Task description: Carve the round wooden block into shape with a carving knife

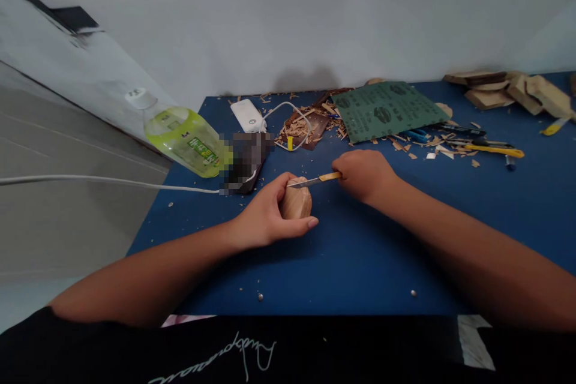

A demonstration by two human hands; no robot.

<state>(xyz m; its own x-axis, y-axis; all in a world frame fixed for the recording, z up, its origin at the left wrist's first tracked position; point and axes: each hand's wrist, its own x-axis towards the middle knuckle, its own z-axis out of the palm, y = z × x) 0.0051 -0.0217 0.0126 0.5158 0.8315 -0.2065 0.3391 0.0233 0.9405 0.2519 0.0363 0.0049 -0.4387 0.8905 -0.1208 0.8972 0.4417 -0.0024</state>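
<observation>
Left hand (pixel 272 213), centre of frame: fingers curling around a wooden block (pixel 296 203), the thumb lying along its lower side. Right hand (pixel 363 174), right of centre: fingers closing in a fist around the handle of a knife (pixel 330 177). Key relation: the block is sitting inside the left grasp, left of the right fist; its long axis, partly hidden, is seemingly running up and down the frame. The blade is pointing left, crossing the block's upper end; contact depth is not showing.

Surroundings, on a blue bench (pixel 360 270): a dark, blurred device (pixel 258 159), lying just beyond the left hand; a white cable (pixel 112 182), trailing left; a white power bank (pixel 246 115); a yellow-green bottle (pixel 189 141), standing upper left. Top centre: wood shavings (pixel 297 127), heaping beside green sandpaper (pixel 389 109), which is lying beyond the right hand. Right: a yellow-handled tool (pixel 495 150), resting among chips. Upper right: wood offcuts (pixel 517 89), piling up.
</observation>
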